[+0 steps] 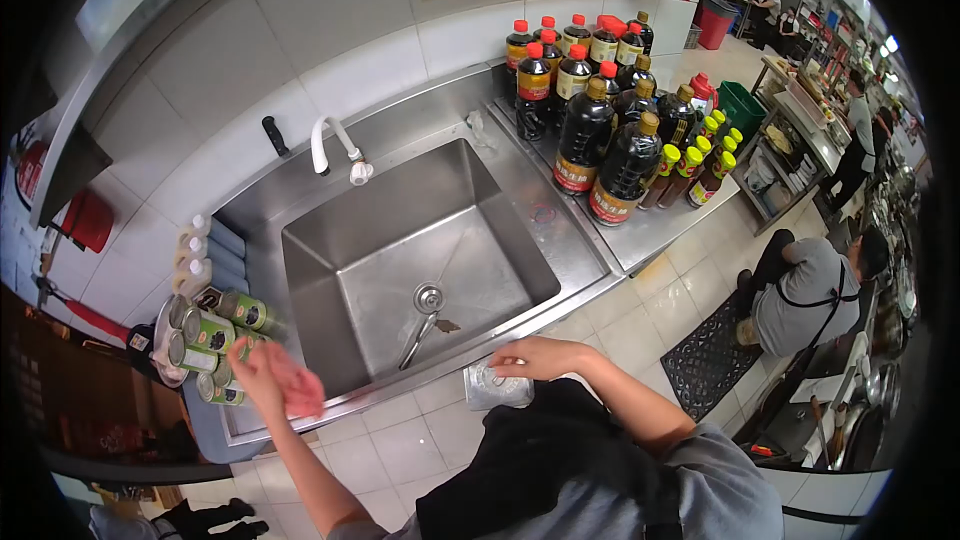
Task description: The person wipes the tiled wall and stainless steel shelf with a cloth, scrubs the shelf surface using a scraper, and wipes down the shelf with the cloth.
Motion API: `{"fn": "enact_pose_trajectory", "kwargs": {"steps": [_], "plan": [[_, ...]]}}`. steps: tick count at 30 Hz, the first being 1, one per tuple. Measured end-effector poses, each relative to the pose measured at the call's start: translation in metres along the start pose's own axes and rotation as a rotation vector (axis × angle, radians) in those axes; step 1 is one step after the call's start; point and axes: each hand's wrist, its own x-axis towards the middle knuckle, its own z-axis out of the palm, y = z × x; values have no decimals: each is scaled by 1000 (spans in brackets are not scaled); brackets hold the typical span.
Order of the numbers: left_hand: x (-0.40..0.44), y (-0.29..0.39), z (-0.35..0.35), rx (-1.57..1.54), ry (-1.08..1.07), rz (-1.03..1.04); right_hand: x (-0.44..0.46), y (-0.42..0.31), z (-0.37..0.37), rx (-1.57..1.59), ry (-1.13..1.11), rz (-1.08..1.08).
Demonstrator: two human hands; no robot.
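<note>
My left hand (258,380) is over the sink's left front corner, beside the stacked cans. It holds a pink-red cloth-like item (298,387), blurred by motion. Close to my apron, in front of the sink's front edge, my right hand (535,357) grips a clear, squarish container (497,390) from above. Green-labelled cans (208,331) stand piled left of the sink. The steel sink (400,240) holds a metal utensil (417,340) near the drain and a small brown scrap (447,325).
Dark sauce bottles (632,170) crowd the right counter. A white faucet (338,143) rises behind the sink, and white-capped jugs (195,275) stand at left. One person (805,290) crouches on the right by a black mat (712,365); other people are farther back.
</note>
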Motion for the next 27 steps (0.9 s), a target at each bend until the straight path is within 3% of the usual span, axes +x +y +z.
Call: {"fn": "enact_pose_trajectory", "kwargs": {"steps": [2, 5, 9, 12, 15, 16, 17, 18, 19, 21, 22, 24, 25, 27], "plan": [[1, 38, 38, 72, -104, 159, 20, -12, -3, 176, 65, -145], [-16, 118, 99, -167, -406, 51, 49, -35, -25, 557, 142, -130], [-39, 181, 184, -503, -650, -63, 82, -32, -65, 808, 488, 168], [-54, 226, 237, -778, -722, -130, 123, 12, -98, 1335, 457, -201], [-49, 209, 292, -524, -767, -110, 115, -14, -154, 1607, 354, -135], [-45, 196, 304, -307, -640, 87, 117, -14, -169, 1675, 287, -100], [-40, 179, 313, -86, -508, 273, 145, 20, -177, 1633, 323, 8], [-37, 162, 322, 131, -367, 447, 151, 20, -186, 1358, 516, -84], [-32, 156, 321, 7, -399, 244, 161, 13, -193, 1074, 688, -173], [-29, 173, 315, -464, -511, -662, 190, 12, -199, 661, 976, -381], [-28, 185, 315, -709, -537, -1120, 195, 9, -202, 545, 870, -267], [-29, 171, 321, -1172, -827, -1135, 201, 1, -199, 314, 649, -48], [-30, 160, 323, -1391, -987, -1129, 206, 1, -187, 245, 658, -127], [-30, 53, 376, -1480, -871, -900, 212, 13, -161, 129, 593, -282]]}}
